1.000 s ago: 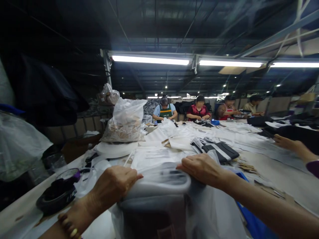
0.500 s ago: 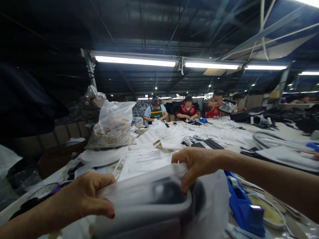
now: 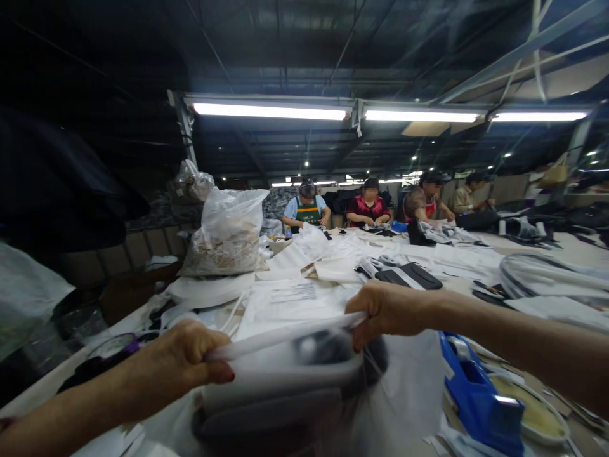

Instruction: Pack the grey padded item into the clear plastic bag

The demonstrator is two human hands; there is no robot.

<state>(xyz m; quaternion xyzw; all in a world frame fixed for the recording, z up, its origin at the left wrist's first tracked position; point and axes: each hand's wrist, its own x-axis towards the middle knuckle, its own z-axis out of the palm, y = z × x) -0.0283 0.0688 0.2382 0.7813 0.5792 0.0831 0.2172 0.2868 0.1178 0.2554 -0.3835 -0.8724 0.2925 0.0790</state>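
Note:
A translucent white plastic bag (image 3: 404, 387) with a dark and pale item inside lies in front of me, blurred by motion. My left hand (image 3: 195, 358) pinches the bag's upper edge at its left corner, thumb below and fingers above. At the upper right of the same edge, my right hand (image 3: 380, 317) grips the plastic between thumb and fingers. The edge is drawn taut between both hands. Through the film, a black rounded part shows near my right hand.
A blue tape dispenser (image 3: 480, 393) and a round dish (image 3: 528, 406) stand at the right. White sheets (image 3: 280, 304) cover the table ahead. A large filled plastic bag (image 3: 228, 235) sits at the back left. Several people work across the table.
My left hand has moved right and closed on the bag's edge, which is now raised and stretched. My right hand has shifted slightly right. The view has turned a little left.

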